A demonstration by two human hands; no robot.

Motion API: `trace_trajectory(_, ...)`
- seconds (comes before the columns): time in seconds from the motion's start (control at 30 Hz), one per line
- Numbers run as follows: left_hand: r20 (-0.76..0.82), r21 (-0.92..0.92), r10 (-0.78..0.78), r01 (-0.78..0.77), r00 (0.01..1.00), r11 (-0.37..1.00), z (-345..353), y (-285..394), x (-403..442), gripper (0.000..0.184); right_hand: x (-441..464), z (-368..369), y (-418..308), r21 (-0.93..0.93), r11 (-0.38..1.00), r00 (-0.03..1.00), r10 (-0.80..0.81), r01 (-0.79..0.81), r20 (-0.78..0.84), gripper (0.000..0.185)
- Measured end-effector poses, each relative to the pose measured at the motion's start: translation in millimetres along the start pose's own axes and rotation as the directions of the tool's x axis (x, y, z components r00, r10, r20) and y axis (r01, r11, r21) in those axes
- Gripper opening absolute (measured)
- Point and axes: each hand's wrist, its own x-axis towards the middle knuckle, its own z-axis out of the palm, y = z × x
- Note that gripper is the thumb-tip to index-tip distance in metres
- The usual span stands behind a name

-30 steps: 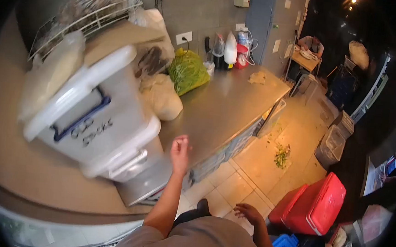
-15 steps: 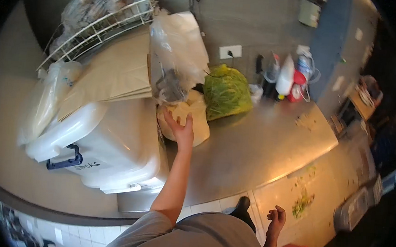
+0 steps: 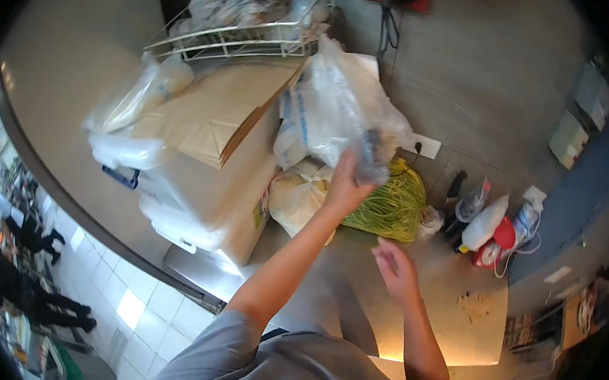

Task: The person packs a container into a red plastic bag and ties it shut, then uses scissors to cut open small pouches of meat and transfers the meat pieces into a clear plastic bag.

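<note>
Left hand (image 3: 349,182), finger grip unclear, has reached the clear bag (image 3: 332,118) by the counter's (image 3: 445,306) back edge, the likely focus; right hand (image 3: 397,273), fingers parted, nears.

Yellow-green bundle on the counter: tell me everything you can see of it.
The yellow-green bundle looks like many long, thin green stems inside thin, yellowish plastic. It is rounded, resting on the metal counter near the back wall, below the white wall socket. The tan bag sits on its left, a small clear bag close on its right. The left hand and a clear plastic bag cover part of it, and the open right hand is close; whether any touches it is unclear.
</note>
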Motion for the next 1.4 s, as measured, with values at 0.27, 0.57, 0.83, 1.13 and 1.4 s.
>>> trace_trajectory(0.27, 0.127, 0.212, 0.100, -0.126, 0.987, 0.969, 5.4, -33.4, -47.9, 0.069, 216.2, 66.3, -35.2, -0.242, 0.898, 0.923, -0.320, 0.367, 0.212, 0.054)
trace_trajectory(0.57, -0.394, 0.433, 0.066, 0.122, 0.917, 0.893, -111.2, -101.1, 1.9, 0.069, 245.6, 98.7, 1.3, -0.340, 0.907, 0.968, -0.229, 0.249, 0.100, 0.073)
trace_trajectory(0.83, -0.299, 0.446, -0.111, 0.242, 0.948, 0.862, -97.6, -138.9, 62.5, 0.082, 234.6, 107.1, 5.3, -0.359, 0.882, 0.945, -0.327, 0.306, 0.001, 0.065)
trace_trajectory(1.13, -0.253, -0.302, -0.295, 0.214, 0.921, 0.929, -85.7, -72.9, 13.5, 0.040, 219.9, 96.9, -30.6, -0.612, 0.772, 0.946, 0.049, 0.168, 0.321, 0.039)
trace_trajectory(1.4, -0.024, -0.418, -0.266, 0.232, 0.964, 0.879, -104.2, -48.7, -13.5, 0.059, 176.1, 152.8, 2.1, 0.022, 0.993, 0.993, -0.115, 0.114, 0.029, 0.054)
